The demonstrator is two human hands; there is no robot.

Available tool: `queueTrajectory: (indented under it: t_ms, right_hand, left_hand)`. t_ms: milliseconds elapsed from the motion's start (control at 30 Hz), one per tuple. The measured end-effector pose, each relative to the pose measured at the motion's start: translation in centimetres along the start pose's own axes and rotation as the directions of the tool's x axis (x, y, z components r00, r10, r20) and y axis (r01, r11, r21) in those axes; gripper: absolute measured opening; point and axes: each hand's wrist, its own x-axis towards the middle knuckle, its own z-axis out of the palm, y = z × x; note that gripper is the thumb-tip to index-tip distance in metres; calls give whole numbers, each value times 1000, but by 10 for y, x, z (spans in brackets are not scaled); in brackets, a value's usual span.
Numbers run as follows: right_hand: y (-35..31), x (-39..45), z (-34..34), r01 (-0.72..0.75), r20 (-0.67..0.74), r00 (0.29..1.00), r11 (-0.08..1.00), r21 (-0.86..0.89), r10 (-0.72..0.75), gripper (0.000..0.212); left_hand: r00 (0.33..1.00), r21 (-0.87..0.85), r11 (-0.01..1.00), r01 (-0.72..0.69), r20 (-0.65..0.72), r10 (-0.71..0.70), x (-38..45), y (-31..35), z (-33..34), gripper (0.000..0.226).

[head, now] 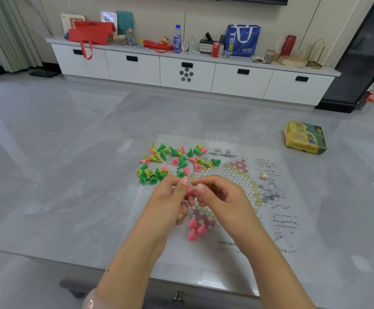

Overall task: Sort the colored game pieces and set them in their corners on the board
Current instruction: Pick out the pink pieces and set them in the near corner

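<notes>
Pink game pieces (195, 229) stand in a tight cluster of three on the pink corner at the lower middle of the frame, on the paper board (237, 197) spread over the grey table (59, 197). Just above them, at the centre, both hands meet over the board: the left hand (170, 204) and the right hand (221, 199) together pinch a pink piece (190, 190) between thumbs and fingertips (whether more pieces sit in the left palm I cannot tell). A loose heap of green, yellow and pink pieces (170, 162) lies on the board's upper left part, above the hands. A small pale die (264, 176) rests right of centre, and a yellow-green box (305, 138) lies on the table at the right.
</notes>
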Motion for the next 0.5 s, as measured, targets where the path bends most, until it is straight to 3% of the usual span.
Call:
queueTrajectory:
  t_ms: [167,500]
  right_hand:
    - [-1,0,-1,-1,-6,1000,1000,16,1,9]
    - [-4,-2,0,-31,49,998,993,118,26,11]
  left_hand:
    - [998,73,996,-56,-3,56,2,-2,-1,21]
    - [999,-121,992,-23,31,27,3,1,0,23]
